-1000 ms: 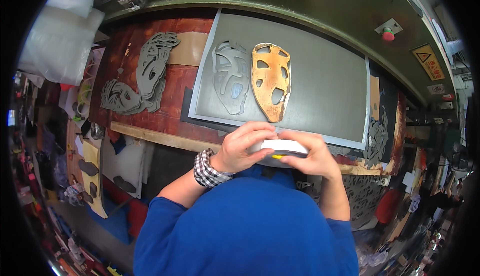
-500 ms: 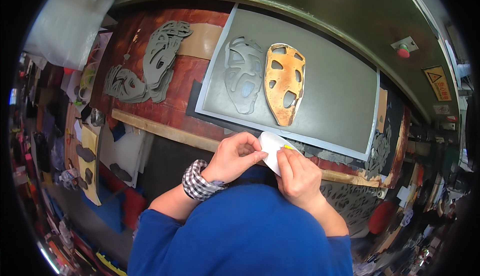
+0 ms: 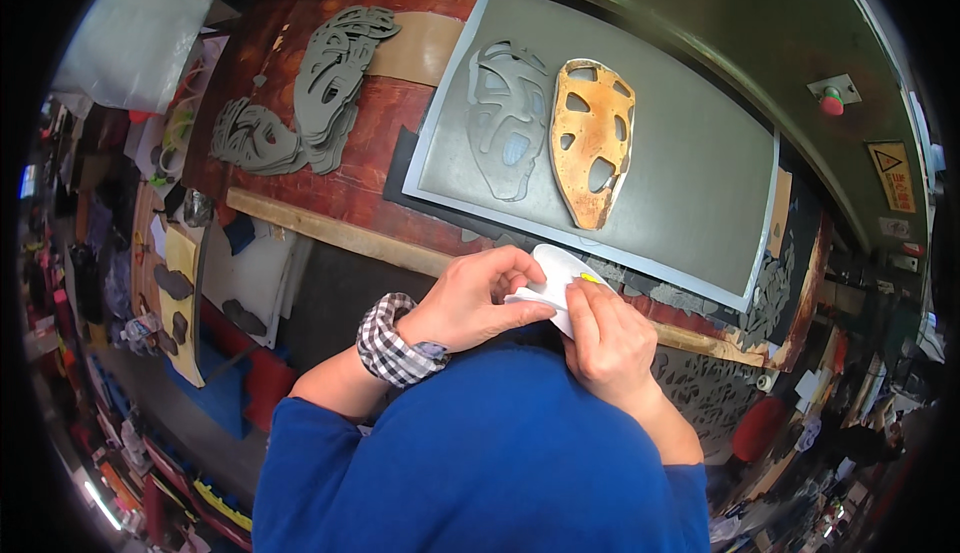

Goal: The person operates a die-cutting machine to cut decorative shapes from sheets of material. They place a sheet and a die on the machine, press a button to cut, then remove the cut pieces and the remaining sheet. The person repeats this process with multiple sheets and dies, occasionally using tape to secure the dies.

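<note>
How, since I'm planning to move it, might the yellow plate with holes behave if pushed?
The yellow plate seems stiff, judging by its thick edge. Lying flat on the gray sheet, it would probably slide, not roll or tip.

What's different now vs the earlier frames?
The white piece, edge-on a second ago, has turned face-up; the right hand now has its fingers over that face, by a yellow patch. A white fold now shows at the thumb of the left hand. Neither hand let go. Orange plate and grey stack stayed put; the view shifted.
</note>
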The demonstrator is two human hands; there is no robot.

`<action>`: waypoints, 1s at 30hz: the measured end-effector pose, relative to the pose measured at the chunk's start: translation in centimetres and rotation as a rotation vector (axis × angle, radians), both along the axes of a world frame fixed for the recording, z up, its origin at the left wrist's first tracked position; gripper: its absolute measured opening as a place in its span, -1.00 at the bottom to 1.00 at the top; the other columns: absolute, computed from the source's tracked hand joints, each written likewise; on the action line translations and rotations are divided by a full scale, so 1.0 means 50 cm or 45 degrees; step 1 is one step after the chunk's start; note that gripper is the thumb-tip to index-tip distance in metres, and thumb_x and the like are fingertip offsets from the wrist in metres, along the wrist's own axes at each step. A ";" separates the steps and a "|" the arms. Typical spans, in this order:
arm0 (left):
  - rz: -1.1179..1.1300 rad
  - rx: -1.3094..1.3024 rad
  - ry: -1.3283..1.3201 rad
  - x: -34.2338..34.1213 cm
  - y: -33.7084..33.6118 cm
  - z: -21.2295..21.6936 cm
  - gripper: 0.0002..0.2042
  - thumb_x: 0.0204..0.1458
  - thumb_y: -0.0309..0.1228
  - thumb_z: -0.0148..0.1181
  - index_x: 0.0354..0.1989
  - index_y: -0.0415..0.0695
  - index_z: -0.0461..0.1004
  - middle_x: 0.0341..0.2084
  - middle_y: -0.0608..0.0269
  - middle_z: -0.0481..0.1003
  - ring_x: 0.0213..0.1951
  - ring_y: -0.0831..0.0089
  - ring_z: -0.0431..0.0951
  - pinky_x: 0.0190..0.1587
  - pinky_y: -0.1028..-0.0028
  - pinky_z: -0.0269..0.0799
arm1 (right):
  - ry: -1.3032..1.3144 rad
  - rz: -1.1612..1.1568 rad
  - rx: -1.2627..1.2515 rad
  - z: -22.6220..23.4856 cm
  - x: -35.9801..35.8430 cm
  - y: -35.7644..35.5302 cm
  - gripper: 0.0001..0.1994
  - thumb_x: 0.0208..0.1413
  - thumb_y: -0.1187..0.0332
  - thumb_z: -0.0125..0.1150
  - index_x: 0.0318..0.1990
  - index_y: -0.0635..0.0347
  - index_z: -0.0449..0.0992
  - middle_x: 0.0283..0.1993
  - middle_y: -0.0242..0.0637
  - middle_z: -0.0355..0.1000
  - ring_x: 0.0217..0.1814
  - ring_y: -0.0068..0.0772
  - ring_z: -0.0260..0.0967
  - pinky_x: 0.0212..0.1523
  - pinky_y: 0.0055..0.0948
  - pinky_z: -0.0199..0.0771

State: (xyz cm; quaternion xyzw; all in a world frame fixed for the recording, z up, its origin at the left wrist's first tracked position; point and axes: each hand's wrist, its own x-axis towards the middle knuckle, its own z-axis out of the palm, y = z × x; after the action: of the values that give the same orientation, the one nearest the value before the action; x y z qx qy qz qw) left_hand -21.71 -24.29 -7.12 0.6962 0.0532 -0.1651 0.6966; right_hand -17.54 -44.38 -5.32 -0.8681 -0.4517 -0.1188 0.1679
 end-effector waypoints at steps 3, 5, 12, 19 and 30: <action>-0.161 0.054 0.115 0.017 0.004 0.001 -0.81 -0.01 -0.48 0.36 -0.26 -0.24 0.52 -0.49 0.46 0.41 -0.41 0.73 0.35 -0.37 0.65 0.28 | -0.029 -0.004 -0.043 -0.003 0.000 0.004 -0.71 -0.15 0.45 0.19 -0.21 0.40 0.52 -0.24 -0.05 0.52 -0.23 -0.12 0.55 -0.30 -0.35 0.56; -0.204 0.164 0.021 0.023 0.006 0.006 -0.84 -0.01 -0.46 0.35 -0.31 -0.24 0.53 -0.49 0.41 0.45 -0.42 0.70 0.37 -0.37 0.62 0.30 | -0.026 -0.002 -0.060 -0.004 0.001 0.005 -0.70 -0.16 0.45 0.19 -0.21 0.40 0.51 -0.24 -0.05 0.52 -0.23 -0.12 0.55 -0.30 -0.35 0.56; -0.154 0.164 -0.096 0.030 -0.010 -0.010 -0.84 -0.02 -0.39 0.28 -0.41 -0.25 0.55 -0.57 0.24 0.54 -0.48 0.60 0.47 -0.39 0.54 0.39 | 0.006 0.006 -0.071 -0.010 0.003 0.008 -0.69 -0.16 0.45 0.19 -0.20 0.41 0.50 -0.25 -0.04 0.51 -0.24 -0.13 0.54 -0.31 -0.36 0.56; 0.343 0.014 -0.016 0.021 -0.074 -0.038 -0.91 -0.03 -0.51 0.24 -0.45 -0.28 0.51 -0.54 0.24 0.55 -0.40 0.64 0.49 -0.31 0.53 0.43 | 0.063 -0.200 0.010 -0.021 0.006 0.021 -0.63 -0.25 0.52 0.29 -0.17 0.41 0.48 -0.26 -0.06 0.51 -0.30 -0.15 0.55 -0.34 -0.39 0.55; 0.663 0.097 -0.439 0.089 0.017 -0.145 -0.80 0.01 -0.50 0.32 -0.19 -0.27 0.56 -0.27 0.30 0.38 -0.28 0.56 0.47 -0.22 0.58 0.41 | 0.511 -0.385 0.571 -0.011 0.006 -0.010 -0.75 -0.13 0.59 0.32 -0.22 0.30 0.53 -0.36 -0.09 0.53 -0.38 -0.09 0.54 -0.37 -0.36 0.53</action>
State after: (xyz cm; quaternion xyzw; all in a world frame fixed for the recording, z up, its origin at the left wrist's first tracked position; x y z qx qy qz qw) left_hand -17.27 -23.42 -14.35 0.7024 0.1170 0.1414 0.6877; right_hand -17.23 -44.88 -5.86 -0.8728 -0.2384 -0.0655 0.4209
